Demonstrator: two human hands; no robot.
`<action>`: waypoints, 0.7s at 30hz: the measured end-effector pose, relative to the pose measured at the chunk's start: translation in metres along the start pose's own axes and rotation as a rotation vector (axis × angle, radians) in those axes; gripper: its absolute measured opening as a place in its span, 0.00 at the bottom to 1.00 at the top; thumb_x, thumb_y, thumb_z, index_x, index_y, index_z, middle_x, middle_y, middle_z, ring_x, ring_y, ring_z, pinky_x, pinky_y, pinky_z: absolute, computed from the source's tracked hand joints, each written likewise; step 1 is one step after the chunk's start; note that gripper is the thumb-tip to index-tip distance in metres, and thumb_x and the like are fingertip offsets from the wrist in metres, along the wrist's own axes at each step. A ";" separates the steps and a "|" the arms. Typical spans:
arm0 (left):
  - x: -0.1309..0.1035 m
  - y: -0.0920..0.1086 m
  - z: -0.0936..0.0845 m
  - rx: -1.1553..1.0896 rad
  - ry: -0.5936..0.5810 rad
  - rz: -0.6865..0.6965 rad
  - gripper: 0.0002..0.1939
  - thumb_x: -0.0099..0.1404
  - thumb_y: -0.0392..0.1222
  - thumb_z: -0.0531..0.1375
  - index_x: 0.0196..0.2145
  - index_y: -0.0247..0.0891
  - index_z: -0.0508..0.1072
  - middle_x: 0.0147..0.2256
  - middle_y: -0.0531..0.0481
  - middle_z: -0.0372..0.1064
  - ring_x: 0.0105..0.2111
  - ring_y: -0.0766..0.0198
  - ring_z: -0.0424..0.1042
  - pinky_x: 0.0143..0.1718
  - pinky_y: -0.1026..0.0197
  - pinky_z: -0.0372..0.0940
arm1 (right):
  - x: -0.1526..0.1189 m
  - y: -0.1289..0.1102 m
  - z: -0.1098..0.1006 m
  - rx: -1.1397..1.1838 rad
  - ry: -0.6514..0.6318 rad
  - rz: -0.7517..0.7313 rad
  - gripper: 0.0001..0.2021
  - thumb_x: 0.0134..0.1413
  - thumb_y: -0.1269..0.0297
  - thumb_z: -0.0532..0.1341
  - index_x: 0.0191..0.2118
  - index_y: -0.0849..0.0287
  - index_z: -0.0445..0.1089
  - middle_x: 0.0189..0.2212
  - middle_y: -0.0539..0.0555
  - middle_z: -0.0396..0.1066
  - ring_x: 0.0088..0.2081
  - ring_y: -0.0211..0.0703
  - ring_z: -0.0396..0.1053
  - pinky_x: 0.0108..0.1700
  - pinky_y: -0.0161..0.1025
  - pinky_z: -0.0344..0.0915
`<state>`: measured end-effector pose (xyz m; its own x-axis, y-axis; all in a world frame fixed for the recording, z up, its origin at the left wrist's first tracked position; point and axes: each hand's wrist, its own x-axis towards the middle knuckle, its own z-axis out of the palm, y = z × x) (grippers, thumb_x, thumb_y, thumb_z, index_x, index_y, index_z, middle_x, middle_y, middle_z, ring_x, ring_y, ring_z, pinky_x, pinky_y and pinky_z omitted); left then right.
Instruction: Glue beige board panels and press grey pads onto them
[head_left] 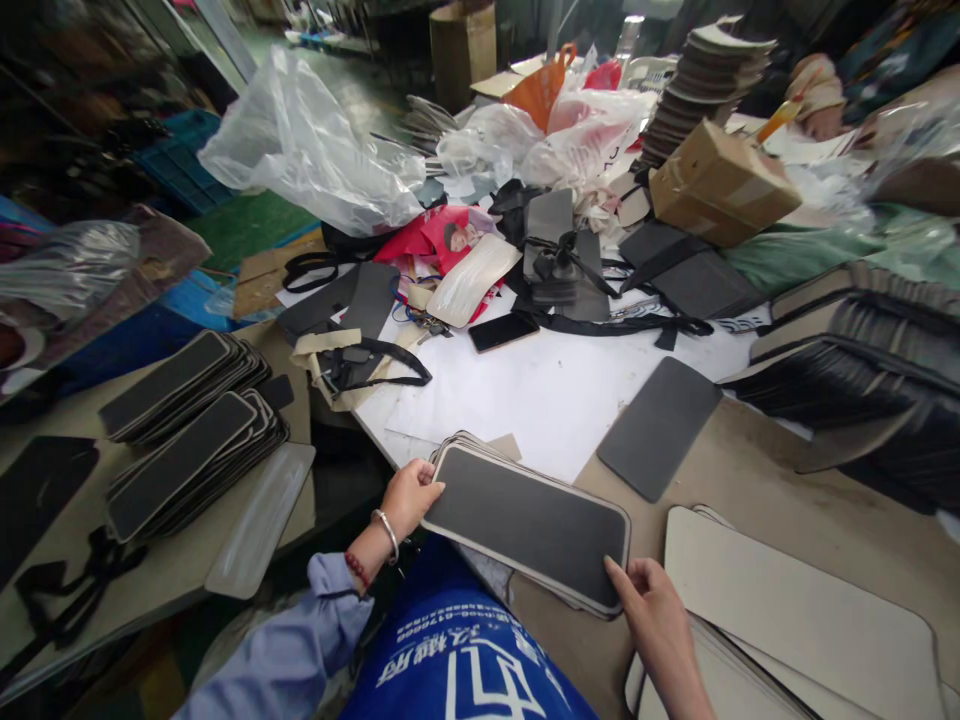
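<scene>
A small stack of dark grey rounded-corner panels with pale rims (529, 525) lies aslant at the table's near edge, in front of my body. My left hand (411, 497) grips the stack's left end, thumb on top and fingers around the edge. At the opposite end, my right hand (651, 595) closes on the near right corner, with a fingertip on the top panel's rim and the other fingers curled. Just beyond the stack lies a plain dark grey panel (661, 428). Large pale boards (802, 600) are piled beside my right hand.
On the left side table sit two piles of similar rimmed panels (184, 465) and a translucent plastic strip (262, 520). A phone (504, 331), black straps, plastic bags (307, 140) and a cardboard box (724, 185) crowd the back. Stacked dark pieces (862, 370) stand right. Another person's hand (823, 122) shows behind.
</scene>
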<state>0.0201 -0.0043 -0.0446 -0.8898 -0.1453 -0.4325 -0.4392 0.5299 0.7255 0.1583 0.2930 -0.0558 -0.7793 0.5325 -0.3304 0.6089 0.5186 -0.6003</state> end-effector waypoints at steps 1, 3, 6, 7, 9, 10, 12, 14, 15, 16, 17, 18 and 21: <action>0.001 -0.001 0.001 0.007 0.011 0.000 0.05 0.43 0.36 0.59 0.21 0.38 0.65 0.19 0.56 0.64 0.22 0.66 0.64 0.26 0.63 0.60 | 0.001 0.003 0.001 -0.017 -0.003 -0.006 0.21 0.39 0.39 0.51 0.18 0.53 0.53 0.15 0.49 0.58 0.21 0.42 0.59 0.27 0.40 0.57; 0.003 -0.003 0.004 0.020 0.032 -0.004 0.06 0.43 0.33 0.59 0.22 0.38 0.64 0.19 0.56 0.63 0.22 0.66 0.65 0.26 0.64 0.60 | 0.003 0.008 0.003 -0.058 -0.004 -0.021 0.20 0.41 0.40 0.50 0.17 0.52 0.52 0.15 0.50 0.59 0.22 0.44 0.60 0.27 0.40 0.58; 0.004 -0.003 0.005 0.073 0.045 0.002 0.08 0.44 0.32 0.59 0.24 0.39 0.63 0.18 0.58 0.62 0.22 0.66 0.65 0.26 0.65 0.60 | 0.002 0.011 0.007 -0.106 -0.006 -0.001 0.18 0.45 0.43 0.49 0.20 0.53 0.55 0.18 0.51 0.62 0.23 0.45 0.63 0.28 0.40 0.59; 0.004 -0.003 0.005 0.104 0.052 0.005 0.09 0.44 0.33 0.59 0.25 0.39 0.63 0.18 0.58 0.61 0.22 0.66 0.65 0.26 0.64 0.60 | 0.000 0.010 0.007 -0.116 -0.012 0.019 0.17 0.47 0.44 0.49 0.22 0.53 0.56 0.20 0.51 0.64 0.24 0.45 0.64 0.28 0.40 0.59; 0.003 -0.002 0.004 0.151 0.049 0.010 0.09 0.45 0.35 0.59 0.27 0.40 0.63 0.18 0.58 0.62 0.22 0.64 0.66 0.26 0.63 0.60 | -0.005 0.007 0.005 -0.129 -0.031 0.055 0.15 0.49 0.47 0.50 0.26 0.53 0.57 0.22 0.50 0.65 0.25 0.44 0.66 0.28 0.39 0.58; 0.003 -0.003 0.004 0.161 0.042 0.011 0.10 0.46 0.37 0.59 0.29 0.39 0.64 0.19 0.57 0.62 0.22 0.63 0.66 0.26 0.62 0.61 | -0.007 0.004 0.003 -0.137 -0.040 0.071 0.14 0.50 0.48 0.49 0.27 0.53 0.57 0.22 0.50 0.66 0.25 0.44 0.66 0.28 0.38 0.57; 0.005 -0.004 0.003 0.158 0.017 0.014 0.12 0.45 0.39 0.58 0.30 0.39 0.64 0.20 0.56 0.64 0.23 0.60 0.68 0.28 0.60 0.62 | -0.012 0.001 -0.003 -0.145 -0.042 0.086 0.13 0.52 0.50 0.48 0.27 0.53 0.57 0.23 0.49 0.67 0.27 0.43 0.67 0.28 0.37 0.56; 0.007 -0.006 0.001 0.142 -0.010 0.019 0.13 0.45 0.42 0.58 0.31 0.39 0.64 0.21 0.54 0.65 0.25 0.58 0.70 0.29 0.59 0.63 | -0.014 0.001 -0.010 -0.151 -0.016 0.101 0.13 0.54 0.52 0.48 0.28 0.53 0.58 0.25 0.50 0.68 0.28 0.43 0.67 0.28 0.36 0.55; 0.008 -0.007 0.000 0.132 -0.019 0.022 0.14 0.44 0.43 0.58 0.32 0.39 0.64 0.22 0.54 0.66 0.26 0.57 0.71 0.30 0.58 0.64 | -0.014 0.003 -0.014 -0.153 0.006 0.101 0.12 0.55 0.53 0.47 0.28 0.54 0.58 0.26 0.50 0.68 0.29 0.43 0.67 0.28 0.36 0.55; 0.009 -0.008 -0.001 0.122 -0.024 0.019 0.16 0.43 0.44 0.58 0.32 0.39 0.64 0.22 0.53 0.67 0.26 0.57 0.71 0.30 0.57 0.64 | -0.013 0.006 -0.018 -0.155 0.030 0.093 0.12 0.55 0.54 0.47 0.29 0.54 0.59 0.27 0.50 0.68 0.30 0.42 0.67 0.29 0.36 0.55; 0.010 -0.008 -0.002 0.110 -0.020 0.016 0.17 0.42 0.44 0.59 0.33 0.39 0.64 0.23 0.53 0.67 0.27 0.56 0.71 0.31 0.57 0.65 | -0.011 0.009 -0.021 -0.162 0.054 0.079 0.11 0.56 0.55 0.47 0.29 0.54 0.59 0.28 0.50 0.69 0.30 0.42 0.67 0.29 0.36 0.56; 0.010 -0.008 -0.004 0.098 -0.010 0.012 0.19 0.42 0.45 0.59 0.34 0.39 0.64 0.24 0.52 0.68 0.28 0.55 0.72 0.32 0.56 0.65 | -0.008 0.011 -0.025 -0.174 0.076 0.059 0.10 0.56 0.57 0.47 0.30 0.55 0.60 0.29 0.51 0.69 0.31 0.42 0.67 0.31 0.36 0.57; 0.006 -0.005 -0.011 0.071 0.065 -0.012 0.21 0.41 0.47 0.60 0.34 0.40 0.64 0.25 0.50 0.69 0.31 0.52 0.72 0.35 0.54 0.65 | 0.013 0.017 -0.034 -0.244 0.133 -0.075 0.08 0.56 0.63 0.49 0.33 0.57 0.63 0.33 0.54 0.69 0.36 0.43 0.67 0.37 0.37 0.60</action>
<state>0.0153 -0.0176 -0.0450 -0.8918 -0.2047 -0.4035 -0.4420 0.5850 0.6800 0.1637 0.3309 -0.0455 -0.8070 0.5614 -0.1833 0.5806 0.6971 -0.4207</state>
